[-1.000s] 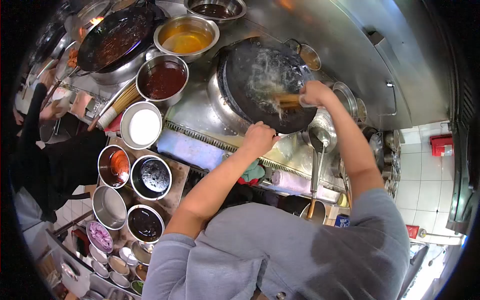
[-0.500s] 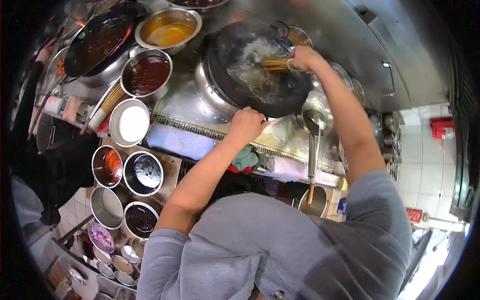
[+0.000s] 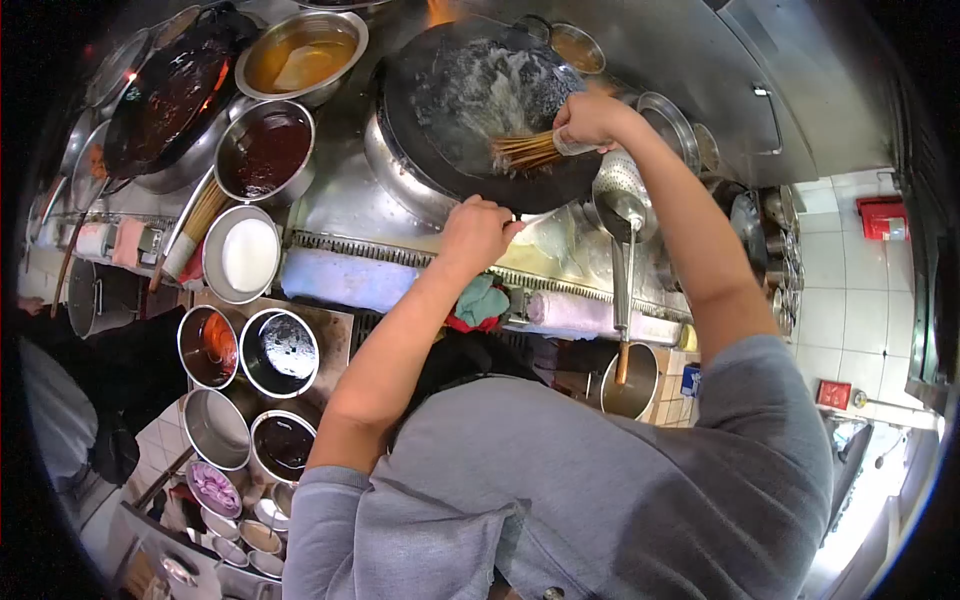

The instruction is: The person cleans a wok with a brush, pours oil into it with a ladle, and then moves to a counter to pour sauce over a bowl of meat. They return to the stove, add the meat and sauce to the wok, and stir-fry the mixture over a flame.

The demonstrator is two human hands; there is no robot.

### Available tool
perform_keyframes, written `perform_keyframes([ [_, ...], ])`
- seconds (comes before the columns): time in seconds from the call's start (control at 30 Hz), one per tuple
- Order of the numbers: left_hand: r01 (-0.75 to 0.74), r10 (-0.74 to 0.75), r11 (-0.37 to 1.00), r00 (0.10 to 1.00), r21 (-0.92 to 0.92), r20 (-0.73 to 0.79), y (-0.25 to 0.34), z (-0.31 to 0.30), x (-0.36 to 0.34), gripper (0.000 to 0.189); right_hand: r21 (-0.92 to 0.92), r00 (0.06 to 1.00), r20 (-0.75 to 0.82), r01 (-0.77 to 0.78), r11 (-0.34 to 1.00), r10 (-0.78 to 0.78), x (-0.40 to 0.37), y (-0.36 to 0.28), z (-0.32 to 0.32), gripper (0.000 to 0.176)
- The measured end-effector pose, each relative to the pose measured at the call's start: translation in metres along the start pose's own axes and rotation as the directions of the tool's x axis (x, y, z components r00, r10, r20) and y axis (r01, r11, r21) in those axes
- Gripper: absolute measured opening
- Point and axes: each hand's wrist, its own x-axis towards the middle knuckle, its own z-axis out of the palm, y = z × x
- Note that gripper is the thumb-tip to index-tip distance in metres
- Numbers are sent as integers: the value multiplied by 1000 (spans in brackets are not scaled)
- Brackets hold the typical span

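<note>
A large black wok (image 3: 415,110) with bubbling, steaming water sits on the metal stove ring. My left hand (image 3: 478,235) is closed around the near edge of the wok, where a short dark handle end shows beside the fingers. In my right hand (image 3: 592,122) is a bamboo wok brush (image 3: 525,152), gripped at its bound end. Its splayed bristles touch the water near the wok's near side. To the right of the wok, a metal ladle (image 3: 626,207) lies against a perforated strainer (image 3: 620,172), with a long wooden-tipped handle pointing toward me.
Flame (image 3: 440,12) rises behind the wok. At left stand a bowl of yellow liquid (image 3: 345,80), a pot of dark red sauce (image 3: 268,160), a pot of white contents (image 3: 245,255) and several seasoning pots. Another wok (image 3: 165,110) is at far left. A folded cloth (image 3: 345,280) lies along the stove front.
My right hand has swept the brush toward the near side of the wok. Flame now shows behind the wok. My left hand keeps its grip; the whole view has shifted slightly.
</note>
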Motion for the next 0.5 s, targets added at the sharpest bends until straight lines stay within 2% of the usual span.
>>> perform_keyframes([
  [0.03, 2, -2, 1000, 1000, 0, 30, 0, -1, 0, 28, 0, 1000, -6, 11, 1000, -11, 23, 6, 9, 34],
  [0.1, 3, -3, 1000, 1000, -8, 27, 2, -3, 0, 28, 192, 937, -221, -231, 954, 272, 52, 11, 29, 34],
  [0.13, -1, 1, 1000, 1000, -8, 13, 1, -2, 0, 28, 258, 887, -297, -282, 924, 354, 60, 10, 34, 36],
  [0.17, -7, 7, 1000, 1000, -6, 0, 1, -2, 0, 28, 265, 885, -299, -281, 923, 356, 60, 15, 39, 36],
  [0.23, 9, -9, 1000, 999, 6, 47, 3, -4, -2, 27, 233, 956, -175, -191, 953, 235, 28, 0, 32, 38],
  [0.27, 33, -35, 999, 997, 20, 73, 3, -7, 1, 27, 394, 959, -76, -224, 891, 275, -4, -22, 16, 38],
  [0.3, 22, -23, 1000, 998, 18, 52, 3, -6, 1, 27, 423, 969, -73, -185, 887, 237, -9, -29, 15, 32],
  [0.37, -8, 5, 999, 997, 41, 78, 1, -6, 2, 27, 571, 959, -107, -157, 806, 263, 11, -28, 19, 32],
  [0.4, -20, 15, 998, 996, 56, 90, 2, -5, -1, 27, 587, 957, -115, -152, 795, 268, 32, -22, 38, 32],
  [0.43, -24, 21, 999, 997, 33, 77, 3, -3, -2, 27, 653, 850, -306, -141, 745, 428, 65, -13, 58, 32],
  [0.47, -26, 25, 1000, 998, 16, 56, 3, -4, 2, 27, 708, 679, -464, -102, 699, 569, 89, -13, 62, 31],
  [0.5, -32, 30, 999, 998, 33, 64, 3, -7, 3, 27, 766, 648, -396, -157, 624, 650, 87, -34, 59, 30],
])
